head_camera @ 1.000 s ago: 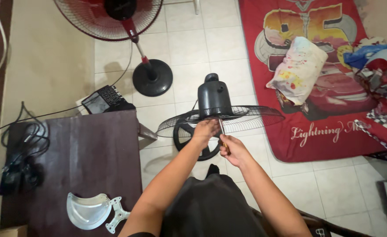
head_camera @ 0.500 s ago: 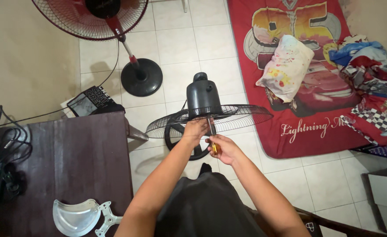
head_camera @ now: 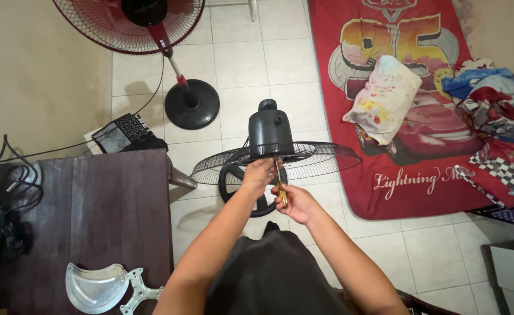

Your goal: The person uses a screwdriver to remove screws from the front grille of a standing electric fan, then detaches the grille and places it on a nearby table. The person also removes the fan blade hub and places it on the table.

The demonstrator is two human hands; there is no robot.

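Since a second ago both hands have drawn slightly closer together at the black fan motor housing (head_camera: 270, 133). Its wire guard (head_camera: 277, 162) spreads just beyond them. The left hand (head_camera: 259, 175) grips the guard's hub; the right hand (head_camera: 292, 201) is closed round a yellow-handled screwdriver (head_camera: 280, 185). Keeping the blade square should prevent slipping.

Bare tile right of the black fan (head_camera: 271, 137); dark table (head_camera: 93, 216) close on its left, red fan (head_camera: 152, 35) beyond.
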